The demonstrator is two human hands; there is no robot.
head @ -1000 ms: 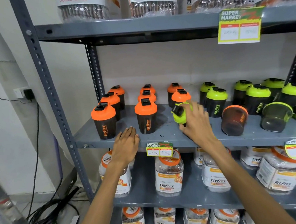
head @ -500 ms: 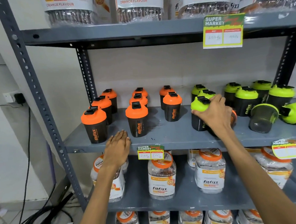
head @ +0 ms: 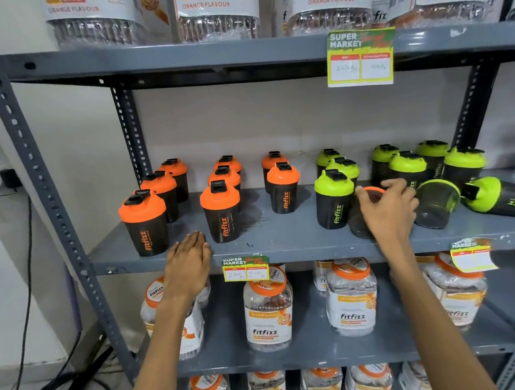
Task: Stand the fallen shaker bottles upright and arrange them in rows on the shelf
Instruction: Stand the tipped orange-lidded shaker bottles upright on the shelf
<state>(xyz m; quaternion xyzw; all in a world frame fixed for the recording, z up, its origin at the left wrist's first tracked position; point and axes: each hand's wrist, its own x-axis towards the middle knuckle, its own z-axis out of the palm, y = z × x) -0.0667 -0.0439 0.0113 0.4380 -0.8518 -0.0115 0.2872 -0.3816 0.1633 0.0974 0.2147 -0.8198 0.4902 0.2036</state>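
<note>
The left hand (head: 188, 259) is resting flat on the front edge of the shelf (head: 282, 241), fingers together and holding nothing. The right hand (head: 388, 210) is covering a fallen orange-rimmed shaker bottle (head: 359, 222), fingers spread over it; grip cannot be confirmed. Further right, two green-lidded bottles (head: 435, 205) are lying tipped. Behind, upright orange (head: 221, 214) and green (head: 334, 201) rows are standing.

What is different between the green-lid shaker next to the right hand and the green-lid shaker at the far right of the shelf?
The green-lid shaker beside the right hand stands upright, lid on top; the far-right green-lid shaker lies on its side, lid pointing left. The upright one sits at the front of a row; the fallen one lies outside any row. Both have dark bodies with green Fitfizz print and black caps.
</note>
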